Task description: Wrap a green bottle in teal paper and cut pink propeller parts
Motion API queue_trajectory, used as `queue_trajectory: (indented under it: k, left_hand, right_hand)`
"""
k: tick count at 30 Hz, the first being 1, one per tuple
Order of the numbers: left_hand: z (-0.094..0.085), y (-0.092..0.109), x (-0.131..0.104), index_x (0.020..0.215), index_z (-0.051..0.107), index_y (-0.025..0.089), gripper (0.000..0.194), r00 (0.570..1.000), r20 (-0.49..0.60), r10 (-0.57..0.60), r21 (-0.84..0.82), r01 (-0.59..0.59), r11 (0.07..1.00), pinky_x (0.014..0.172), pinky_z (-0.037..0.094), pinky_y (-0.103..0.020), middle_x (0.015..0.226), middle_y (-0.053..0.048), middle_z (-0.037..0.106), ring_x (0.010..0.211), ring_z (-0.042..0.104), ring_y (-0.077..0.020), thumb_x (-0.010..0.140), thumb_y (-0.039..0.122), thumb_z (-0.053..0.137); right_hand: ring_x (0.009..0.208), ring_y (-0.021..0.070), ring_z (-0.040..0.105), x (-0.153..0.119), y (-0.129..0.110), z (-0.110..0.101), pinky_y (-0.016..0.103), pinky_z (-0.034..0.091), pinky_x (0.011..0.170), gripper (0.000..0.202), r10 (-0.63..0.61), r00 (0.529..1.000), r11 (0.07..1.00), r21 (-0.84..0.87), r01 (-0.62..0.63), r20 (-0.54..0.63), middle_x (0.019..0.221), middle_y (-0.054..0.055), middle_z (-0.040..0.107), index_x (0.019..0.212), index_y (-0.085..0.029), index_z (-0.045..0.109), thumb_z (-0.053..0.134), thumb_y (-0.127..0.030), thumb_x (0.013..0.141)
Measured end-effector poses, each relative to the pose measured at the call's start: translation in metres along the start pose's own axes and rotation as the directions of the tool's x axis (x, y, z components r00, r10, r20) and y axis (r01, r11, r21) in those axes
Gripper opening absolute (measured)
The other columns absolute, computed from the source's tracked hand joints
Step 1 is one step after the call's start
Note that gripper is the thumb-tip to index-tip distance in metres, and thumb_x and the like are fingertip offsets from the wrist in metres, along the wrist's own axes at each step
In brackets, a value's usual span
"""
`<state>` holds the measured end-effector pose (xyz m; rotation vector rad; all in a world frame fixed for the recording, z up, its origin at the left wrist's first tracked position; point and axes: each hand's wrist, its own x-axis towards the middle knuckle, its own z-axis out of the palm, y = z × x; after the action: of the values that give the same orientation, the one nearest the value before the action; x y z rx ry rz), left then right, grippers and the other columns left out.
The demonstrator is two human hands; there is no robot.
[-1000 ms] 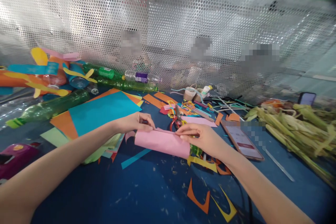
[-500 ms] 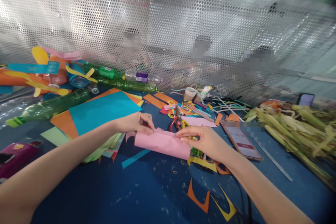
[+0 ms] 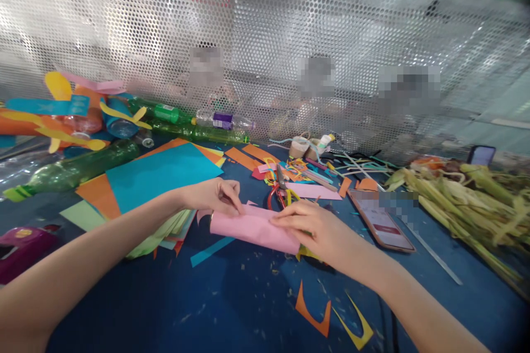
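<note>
Over blue table (image 3: 165,309): left hand (image 3: 215,196) pinching pink paper roll (image 3: 253,230); right hand (image 3: 308,224) half open, touching it.

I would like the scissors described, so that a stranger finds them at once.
On the blue table, find the pink roll under the two hands. Just beyond it, near the fingers of the right hand, the scissors lie to the left of a flat pink strip. Their red handle loop and dark metal blade set them apart from the paper around.
</note>
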<state>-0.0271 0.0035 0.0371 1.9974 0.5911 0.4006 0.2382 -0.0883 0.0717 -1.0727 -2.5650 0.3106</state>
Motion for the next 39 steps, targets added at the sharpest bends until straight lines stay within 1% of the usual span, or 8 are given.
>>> queue_trajectory:
  k: [4, 10, 16, 23, 28, 31, 36, 39]
  left_hand:
    - [0.0, 0.002, -0.001, 0.084, 0.072, 0.03, 0.017, 1.0, -0.003, -0.014, 0.039, 0.014, 0.999, 0.065, 0.037, -0.023, 0.075, 0.002, 0.042, 0.072, 0.044, -0.0107, 0.067, 0.029, 0.073]
    - [-0.006, 0.014, -0.005, 0.088, 0.072, 0.032, 0.022, 1.0, 0.027, 0.008, 0.202, -0.013, 0.979, 0.07, 0.039, -0.025, 0.08, 0.002, 0.048, 0.074, 0.049, -0.0118, 0.066, 0.029, 0.073]
    - [-0.011, 0.027, -0.01, 0.09, 0.071, 0.031, 0.022, 0.998, 0.055, -0.009, 0.294, -0.008, 0.956, 0.071, 0.04, -0.025, 0.081, 0.002, 0.052, 0.073, 0.051, -0.012, 0.068, 0.028, 0.069]
    - [-0.013, 0.029, -0.008, 0.088, 0.069, 0.024, 0.02, 0.997, 0.056, 0.049, 0.253, -0.061, 0.966, 0.07, 0.041, -0.024, 0.079, 0.001, 0.056, 0.074, 0.053, -0.013, 0.068, 0.027, 0.07]
    - [-0.01, 0.029, -0.009, 0.079, 0.069, 0.022, 0.012, 0.998, 0.046, 0.052, 0.29, -0.063, 0.955, 0.069, 0.041, -0.023, 0.076, 0.002, 0.053, 0.071, 0.052, -0.0112, 0.068, 0.027, 0.071]
    - [-0.009, 0.029, -0.009, 0.078, 0.068, 0.022, 0.01, 0.997, 0.056, 0.057, 0.297, -0.071, 0.952, 0.069, 0.04, -0.023, 0.074, 0.003, 0.051, 0.069, 0.05, -0.0101, 0.069, 0.025, 0.07]
    - [-0.01, 0.029, -0.008, 0.078, 0.068, 0.02, 0.008, 0.997, 0.054, 0.058, 0.271, -0.07, 0.96, 0.069, 0.04, -0.023, 0.075, 0.003, 0.048, 0.069, 0.049, -0.0098, 0.071, 0.024, 0.069]
    - [-0.01, 0.028, -0.008, 0.079, 0.068, 0.02, 0.007, 0.996, 0.055, 0.065, 0.255, -0.077, 0.964, 0.068, 0.04, -0.023, 0.074, 0.003, 0.047, 0.068, 0.049, -0.0097, 0.072, 0.022, 0.067]
  right_hand:
    - [0.093, 0.0157, 0.058, -0.001, -0.008, 0.002, 0.032, 0.048, 0.083, 0.032, -0.001, 1.0, 0.998, -0.06, -0.001, -0.031, 0.098, 0.002, 0.065, 0.104, -0.029, 0.065, 0.051, -0.011, 0.082]
    - [0.09, 0.0187, 0.055, -0.001, -0.011, 0.007, 0.035, 0.047, 0.079, 0.013, 0.004, 1.0, 0.99, -0.14, -0.005, -0.007, 0.093, 0.002, 0.064, 0.09, -0.024, 0.066, 0.056, -0.023, 0.083]
    - [0.091, 0.0177, 0.055, 0.0, -0.006, 0.007, 0.034, 0.046, 0.08, 0.016, -0.006, 1.0, 0.996, -0.094, 0.007, 0.019, 0.095, 0.001, 0.064, 0.097, -0.026, 0.065, 0.057, -0.023, 0.083]
    - [0.091, 0.0157, 0.055, 0.0, -0.004, 0.005, 0.03, 0.044, 0.08, 0.015, -0.007, 1.0, 0.998, -0.057, 0.009, 0.024, 0.096, 0.0, 0.065, 0.097, -0.025, 0.064, 0.055, -0.024, 0.085]
    - [0.088, 0.0163, 0.055, 0.001, -0.001, 0.006, 0.03, 0.043, 0.076, 0.018, -0.045, 0.998, 0.994, -0.093, 0.048, 0.032, 0.092, 0.001, 0.065, 0.095, -0.025, 0.064, 0.047, -0.024, 0.089]
    - [0.087, 0.017, 0.054, 0.003, 0.003, 0.01, 0.032, 0.043, 0.077, 0.019, -0.074, 0.997, 0.995, -0.07, 0.074, 0.003, 0.091, 0.002, 0.064, 0.095, -0.024, 0.062, 0.044, -0.023, 0.09]
    - [0.088, 0.0172, 0.053, 0.005, 0.006, 0.016, 0.033, 0.042, 0.08, 0.014, -0.02, 0.997, 1.0, 0.007, 0.021, -0.069, 0.093, 0.003, 0.062, 0.098, -0.022, 0.057, 0.051, -0.028, 0.087]
    - [0.088, 0.0177, 0.053, 0.006, 0.005, 0.017, 0.033, 0.042, 0.08, 0.013, 0.028, 0.995, 0.998, 0.052, -0.024, -0.092, 0.093, 0.003, 0.061, 0.094, -0.022, 0.055, 0.056, -0.031, 0.084]
